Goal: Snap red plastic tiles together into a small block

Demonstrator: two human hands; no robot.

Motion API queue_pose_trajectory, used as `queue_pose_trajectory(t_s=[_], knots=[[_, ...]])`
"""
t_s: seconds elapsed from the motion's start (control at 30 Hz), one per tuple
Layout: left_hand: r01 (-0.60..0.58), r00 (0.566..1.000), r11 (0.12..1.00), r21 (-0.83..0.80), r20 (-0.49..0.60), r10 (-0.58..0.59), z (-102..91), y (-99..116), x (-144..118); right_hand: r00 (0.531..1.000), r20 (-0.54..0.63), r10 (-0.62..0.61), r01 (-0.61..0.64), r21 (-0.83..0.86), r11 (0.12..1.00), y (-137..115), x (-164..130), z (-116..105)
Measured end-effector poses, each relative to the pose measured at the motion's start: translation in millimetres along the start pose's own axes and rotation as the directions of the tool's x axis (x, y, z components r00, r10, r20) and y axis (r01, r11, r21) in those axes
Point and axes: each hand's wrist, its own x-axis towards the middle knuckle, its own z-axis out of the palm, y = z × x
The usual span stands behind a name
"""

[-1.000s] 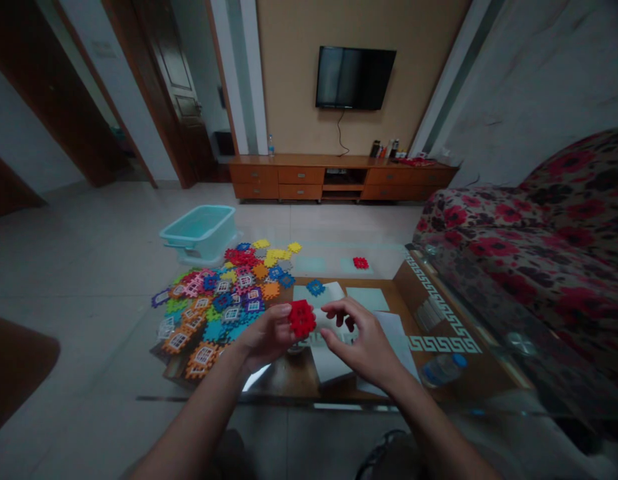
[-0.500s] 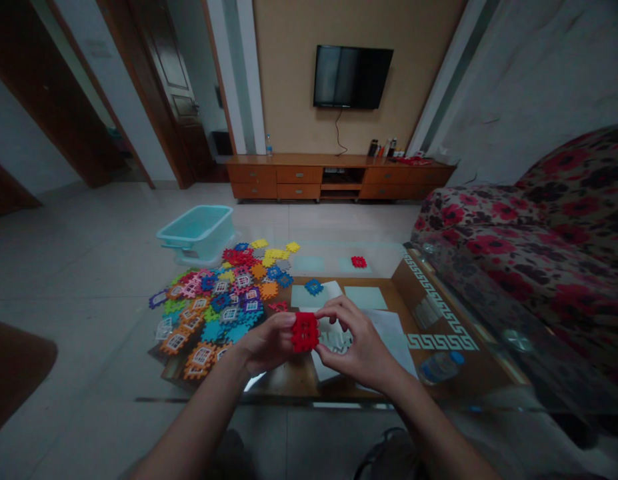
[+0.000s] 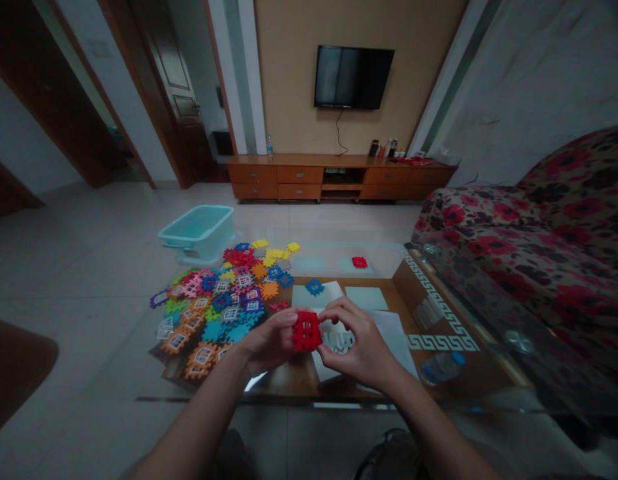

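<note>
Above the glass table, a red interlocking block assembly, roughly cube-shaped with notched edges, is held between both hands. My left hand grips its left side, the thumb along the top edge. At its right side, the thumb and fingertips of my right hand pinch the edge. A heap of colourful notched plastic tiles spreads to the left of the hands. Beyond them lie a single blue tile and, farther off, a red tile. The faces of the assembly turned away from me are hidden.
A turquoise plastic tub stands beyond the heap. White papers show at the glass table, and a clear bottle with a blue cap is at the right. A flowered sofa flanks the table's right side.
The red assembly has turned slightly between the fingers, showing a bit more of its right side. Both hands keep nearly the same place.
</note>
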Motion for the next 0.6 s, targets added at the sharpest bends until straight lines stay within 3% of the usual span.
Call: queue_pose_trajectory(t_s=[0.17, 0.27, 0.3, 0.37, 0.47, 0.6], knots=[[-0.029, 0.994, 0.990, 0.141, -0.102, 0.044, -4.9, -4.0, 7.3, 1.000, 0.006, 0.019, -0.019, -0.078, 0.997, 7.6, 0.1, -4.0], [-0.091, 0.972, 0.888, 0.452, -0.154, 0.178, -7.4, -4.3, 10.5, 0.999, -0.004, 0.041, -0.041, -0.191, 0.981, 14.0, 0.0, -8.4], [-0.120, 0.959, 0.791, 0.599, -0.138, 0.249, -7.6, -3.4, 10.4, 0.999, -0.002, 0.053, -0.052, -0.237, 0.970, 16.0, -0.3, -10.5], [-0.167, 0.925, 0.503, 0.848, -0.042, 0.378, -7.4, -0.4, 8.5, 0.997, 0.016, 0.082, -0.072, -0.329, 0.941, 19.5, -1.2, -14.9], [-0.193, 0.880, 0.111, 0.975, 0.122, 0.459, -8.8, 4.3, 4.4, 0.990, 0.062, 0.123, -0.084, -0.438, 0.895, 23.6, -3.1, -20.3], [-0.204, 0.864, -0.145, 0.968, 0.247, 0.438, -15.8, 4.9, 3.4, 0.982, 0.124, 0.145, -0.063, -0.509, 0.858, 26.6, -5.0, -19.8]])
